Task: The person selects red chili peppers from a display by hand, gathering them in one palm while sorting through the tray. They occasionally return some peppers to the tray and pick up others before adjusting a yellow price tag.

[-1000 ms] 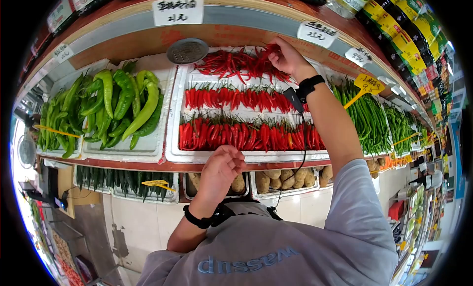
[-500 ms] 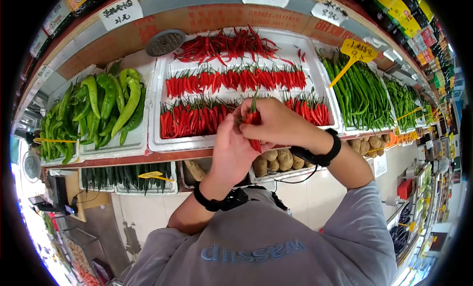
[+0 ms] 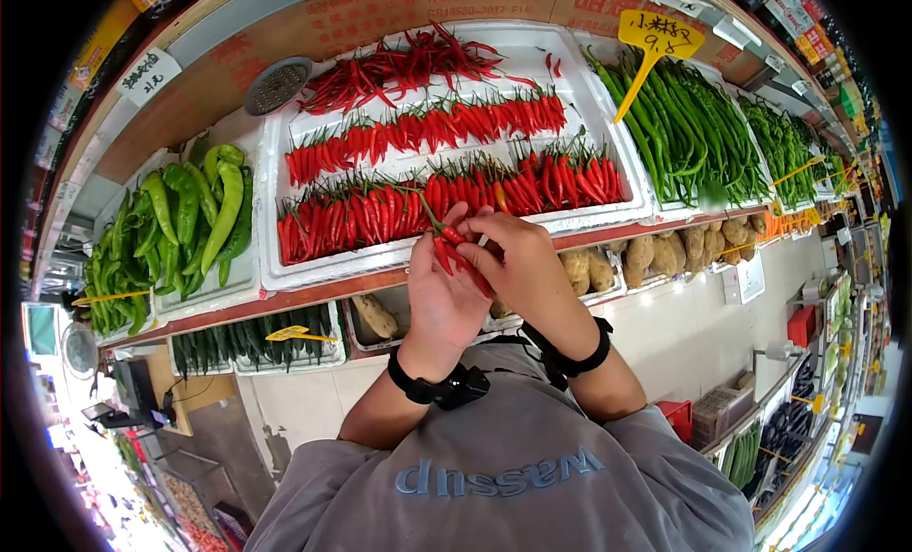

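My left hand (image 3: 439,300) and my right hand (image 3: 521,267) meet in front of my chest, both closed around a small bunch of red chillies (image 3: 454,247) with green stems sticking up. Just beyond them lies a white foam tray (image 3: 608,134) with three rows of red chillies (image 3: 446,186), the far row a loose pile. Each wrist carries a black band.
Long green peppers (image 3: 195,219) fill a tray at left, thin green chillies (image 3: 689,134) with a yellow price tag (image 3: 655,34) at right. Potatoes (image 3: 655,253) and cucumbers (image 3: 237,348) sit on the lower shelf. A round metal strainer (image 3: 275,85) rests at the back.
My right hand left the far pile of chillies and came back to my left hand with chillies. Both hands now hold them lower and closer to my chest.
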The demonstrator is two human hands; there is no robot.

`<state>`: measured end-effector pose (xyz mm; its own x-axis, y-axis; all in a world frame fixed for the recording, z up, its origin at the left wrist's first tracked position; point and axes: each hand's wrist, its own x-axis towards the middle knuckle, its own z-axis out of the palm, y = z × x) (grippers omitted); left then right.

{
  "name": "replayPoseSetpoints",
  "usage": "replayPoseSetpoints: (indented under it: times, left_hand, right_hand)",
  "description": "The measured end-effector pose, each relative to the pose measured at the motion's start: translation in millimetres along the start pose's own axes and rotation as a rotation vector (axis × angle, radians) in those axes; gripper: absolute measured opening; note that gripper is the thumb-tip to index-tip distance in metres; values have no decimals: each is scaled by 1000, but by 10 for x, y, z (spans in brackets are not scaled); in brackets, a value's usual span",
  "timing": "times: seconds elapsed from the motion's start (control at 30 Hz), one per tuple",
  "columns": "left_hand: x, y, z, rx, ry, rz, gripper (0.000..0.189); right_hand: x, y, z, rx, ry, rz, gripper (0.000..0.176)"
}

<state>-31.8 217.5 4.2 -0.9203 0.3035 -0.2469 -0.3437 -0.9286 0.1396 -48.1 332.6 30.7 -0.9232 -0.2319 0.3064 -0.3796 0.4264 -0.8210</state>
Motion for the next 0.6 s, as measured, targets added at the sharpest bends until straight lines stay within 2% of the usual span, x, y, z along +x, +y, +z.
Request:
replayPoseSetpoints:
  times: [0.07,0.23,0.3,0.33,0.37,0.43,0.5,0.57,0.6]
  left_hand:
    - [-1,-45,40,66,47,30,42]
    - [1,-66,-21,76,60,28,41]
    - [38,-51,-100,24,21,4,37]
    - [38,-63,-127,34,122,4,33]
    - [14,-58,-125,14,50,-25,31]
    - [-5,-30,-168,-6,14,-67,30]
    - [-50,-36,-93,8,67,-80,30]
    - [-82,-44,-106,33,37,-80,31]
    - [-108,-52,-39,61,85,-82,32]
  right_hand:
    - [-24,-15,-66,-32,60,-53,14]
    - [-126,98,-189,87,80,22,13]
    - [-164,133,-290,320,23,128,13]
    - [-163,150,-376,428,-8,174,14]
    - [-163,305,-425,489,-9,200,14]
    - [-8,295,-793,244,-27,122,16]
    - [242,432,-1070,79,66,96,18]
    - [610,691,-1352,-251,111,-99,18]
    - [808,757,-1447,-330,90,-60,17]
